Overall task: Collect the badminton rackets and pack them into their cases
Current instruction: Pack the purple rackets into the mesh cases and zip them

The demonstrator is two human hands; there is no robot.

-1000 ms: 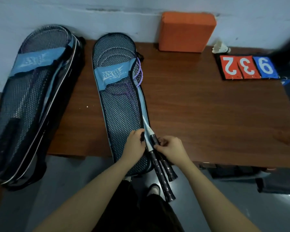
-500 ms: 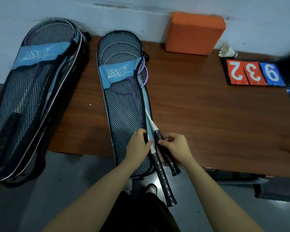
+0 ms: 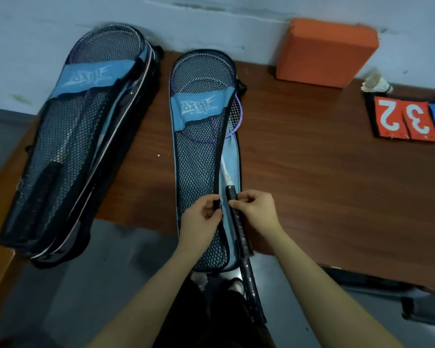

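A black mesh racket case [image 3: 199, 156] with a light blue band lies lengthwise on the brown table [image 3: 312, 172], its foot past the near edge. Rackets lie inside it; a purple frame [image 3: 236, 116] shows at the open right side. Two black racket handles [image 3: 239, 222] stick out of the case toward me. My left hand [image 3: 201, 222] pinches the case's black edge by the opening. My right hand [image 3: 256, 212] grips the upper handle. A second mesh case [image 3: 81, 136], also filled, lies to the left, overhanging the table.
An orange block [image 3: 327, 51] stands against the wall at the back. A white shuttlecock [image 3: 374, 84] lies beside red and blue number cards [image 3: 409, 116] at the right. The floor and my feet [image 3: 234, 287] show below the table edge.
The handles have slid farther into the case, so less of them sticks out. My left hand has shifted from the case's mesh to its black edge. The view has tilted closer.
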